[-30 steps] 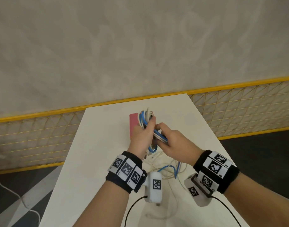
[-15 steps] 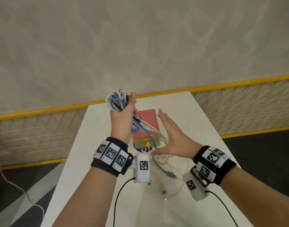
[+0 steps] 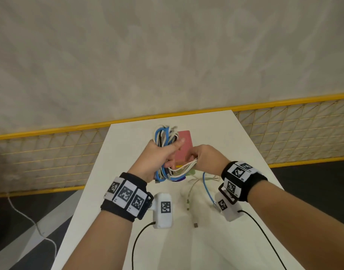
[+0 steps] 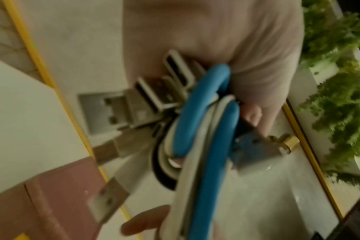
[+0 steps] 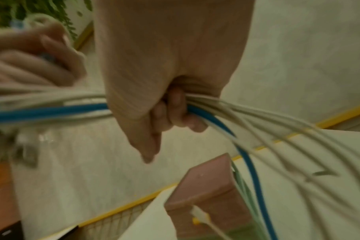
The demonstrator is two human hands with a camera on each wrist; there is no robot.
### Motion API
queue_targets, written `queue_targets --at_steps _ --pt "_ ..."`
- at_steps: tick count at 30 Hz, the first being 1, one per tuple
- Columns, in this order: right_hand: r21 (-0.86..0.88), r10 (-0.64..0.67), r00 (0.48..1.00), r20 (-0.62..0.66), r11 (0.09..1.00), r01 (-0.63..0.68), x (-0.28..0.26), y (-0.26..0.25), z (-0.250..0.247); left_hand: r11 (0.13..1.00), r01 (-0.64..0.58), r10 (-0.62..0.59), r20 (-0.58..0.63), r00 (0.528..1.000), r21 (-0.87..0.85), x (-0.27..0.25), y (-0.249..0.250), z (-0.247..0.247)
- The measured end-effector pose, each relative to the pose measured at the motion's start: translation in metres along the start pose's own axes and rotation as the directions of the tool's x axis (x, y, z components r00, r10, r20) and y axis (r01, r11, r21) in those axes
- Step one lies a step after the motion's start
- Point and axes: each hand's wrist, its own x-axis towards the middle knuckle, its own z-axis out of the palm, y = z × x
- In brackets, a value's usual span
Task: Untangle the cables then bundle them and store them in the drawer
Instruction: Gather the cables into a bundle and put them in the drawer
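Note:
My left hand [image 3: 161, 152] grips a looped bundle of blue and white cables [image 3: 165, 135] above the table. In the left wrist view the blue loops [image 4: 203, 113] and several USB plugs [image 4: 121, 112] stick out of the fist. My right hand [image 3: 206, 158] is closed round the loose strands [image 3: 184, 166] running from that bundle, seen as white and blue cables [image 5: 226, 113] passing through its fist. The free cable ends [image 3: 188, 203] trail on the table. Behind both hands stands the small drawer unit [image 3: 183, 147], pink on top with coloured drawers below.
The white table [image 3: 128, 191] is narrow, with its left edge near my left forearm. A yellow mesh fence [image 3: 50, 156] runs behind it below a pale wall. Black wrist-camera leads [image 3: 140, 236] lie on the near table.
My left hand has come down and toward the middle with the bundle. My right hand, flat and open half a second ago, has closed round the loose strands.

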Motion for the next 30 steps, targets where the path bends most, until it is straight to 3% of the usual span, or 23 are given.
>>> queue_targets --at_steps 2,5,8,11,13,17,21,24,26,30 --pt "-0.08 -0.01 0.999 -0.053 0.997 0.006 0.004 -0.007 -0.001 0.993 0.073 -0.069 -0.046 0.997 0.088 0.003 -0.008 0.001" --pt "-0.102 -0.061 0.993 -0.102 0.993 0.051 0.007 -0.016 -0.004 0.972 0.063 -0.051 -0.062 0.997 0.226 0.005 -0.018 0.005" --pt "-0.022 -0.064 0.997 -0.043 0.998 0.063 0.009 -0.026 -0.012 0.941 0.059 -0.066 0.009 0.998 0.332 0.003 -0.029 0.014" --pt "0.125 -0.061 0.995 0.078 0.991 0.051 0.009 -0.026 -0.022 0.932 0.078 -0.086 0.006 0.996 0.355 0.005 -0.035 0.012" --pt "0.195 -0.071 0.99 0.125 0.98 0.046 0.005 -0.022 -0.025 0.938 0.045 -0.062 0.038 0.997 0.344 0.006 -0.033 0.009" --pt "0.246 -0.096 0.991 0.093 0.967 0.071 -0.01 -0.005 -0.03 0.967 0.005 -0.011 0.022 1.0 0.256 0.006 -0.029 0.003" --pt "0.303 -0.059 0.995 0.083 0.952 0.031 -0.031 0.008 -0.028 0.997 0.072 -0.072 -0.006 0.997 0.007 0.005 -0.033 -0.006" --pt "0.344 -0.054 0.998 -0.009 0.938 0.054 -0.036 -0.002 -0.02 0.986 0.123 -0.109 -0.127 0.986 0.113 0.01 -0.036 0.001" --pt "0.271 -0.082 0.992 -0.091 0.957 0.104 -0.036 -0.016 -0.012 0.967 0.158 -0.118 -0.195 0.974 0.199 0.011 -0.035 0.01" --pt "0.14 -0.117 0.988 -0.104 0.981 0.131 -0.033 -0.029 0.004 0.962 0.207 -0.188 -0.117 0.975 0.176 0.011 -0.032 0.025"
